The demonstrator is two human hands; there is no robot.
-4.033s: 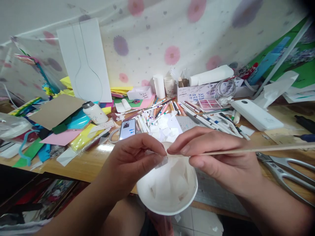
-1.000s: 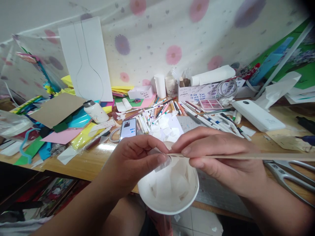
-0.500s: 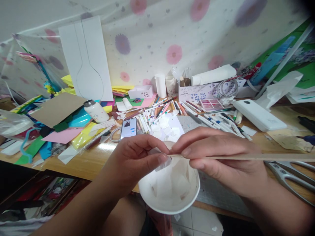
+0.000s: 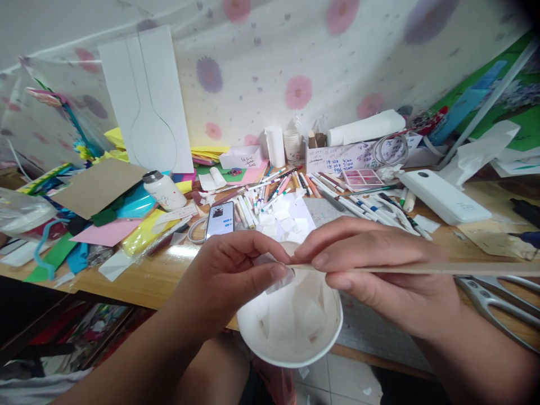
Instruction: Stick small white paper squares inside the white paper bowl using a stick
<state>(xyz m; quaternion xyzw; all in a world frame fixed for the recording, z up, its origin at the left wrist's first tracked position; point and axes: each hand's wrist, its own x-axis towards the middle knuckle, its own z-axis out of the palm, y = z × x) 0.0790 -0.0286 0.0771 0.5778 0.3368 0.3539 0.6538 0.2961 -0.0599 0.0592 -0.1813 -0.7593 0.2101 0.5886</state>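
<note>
My left hand [image 4: 240, 275] pinches a small pale piece of paper or tape [image 4: 276, 284] between thumb and index finger, at the left end of a long beige strip. My right hand [image 4: 379, 270] is closed around that strip [image 4: 476, 269], which looks like cardboard seen edge-on and runs off the right side of the view. Directly beneath both hands is a white bowl-shaped piece [image 4: 291, 337] with patches of paper lining its inside. Whether the strip is joined to the bowl is hidden by my fingers.
Silver-handled scissors [image 4: 489, 298] lie by my right wrist. Behind my hands are a phone [image 4: 220, 217], torn paper bits [image 4: 284, 216], several markers [image 4: 358, 208] and a white power bank [image 4: 445, 197]. A white bottle [image 4: 164, 190] and coloured sheets [image 4: 109, 230] lie left.
Both hands keep the same grip in nearly the same place. The view has shifted very slightly.
</note>
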